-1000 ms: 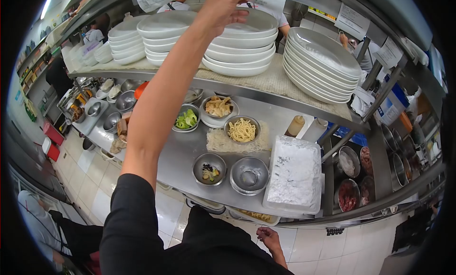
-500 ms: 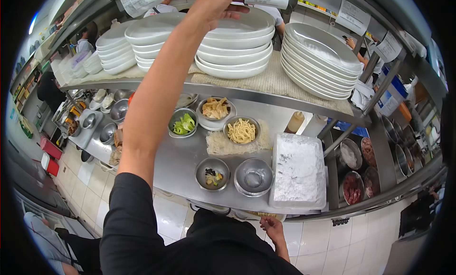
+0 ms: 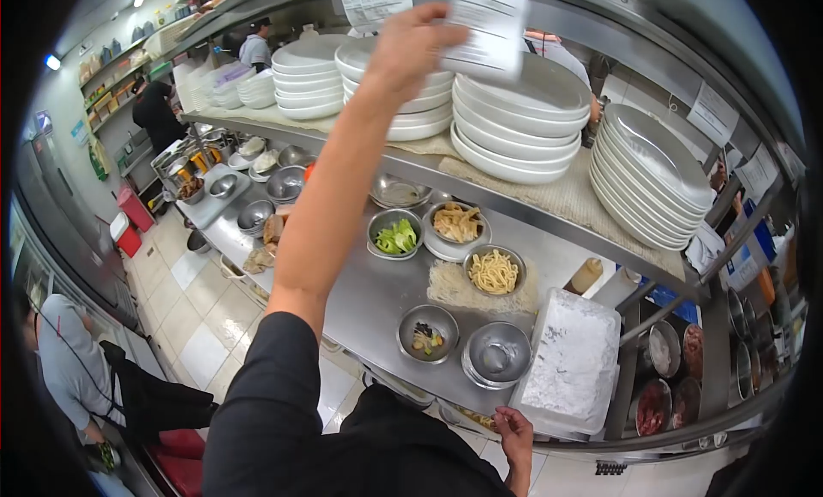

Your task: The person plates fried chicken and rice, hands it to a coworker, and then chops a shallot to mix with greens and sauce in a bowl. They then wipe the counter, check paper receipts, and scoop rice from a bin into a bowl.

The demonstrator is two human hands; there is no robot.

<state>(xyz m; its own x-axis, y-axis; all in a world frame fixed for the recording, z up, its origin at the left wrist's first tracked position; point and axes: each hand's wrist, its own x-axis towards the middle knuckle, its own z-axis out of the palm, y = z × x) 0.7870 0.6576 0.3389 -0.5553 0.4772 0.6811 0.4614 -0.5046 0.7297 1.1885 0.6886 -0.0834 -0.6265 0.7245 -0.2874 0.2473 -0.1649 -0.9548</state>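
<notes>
My left hand is raised above the plate shelf, its fingers closed on the edge of a white paper order ticket with blurred print. Behind and below the ticket stand stacks of white oval plates. Low at the counter's front edge, my right hand hangs with loosely bent fingers and nothing visible in them. Closest to it are a metal bowl and a white-dusted plastic tub. Another metal bowl holds a few small dark and pale pieces.
On the steel counter are bowls of green vegetables, pale strips and noodles. More tickets hang from the rail. Bowls of raw meat stand at right. A person is at lower left.
My left hand has come down from the rail with a ticket in it. My view has turned left, so the counter appears further right. My right hand stays low by the counter edge.
</notes>
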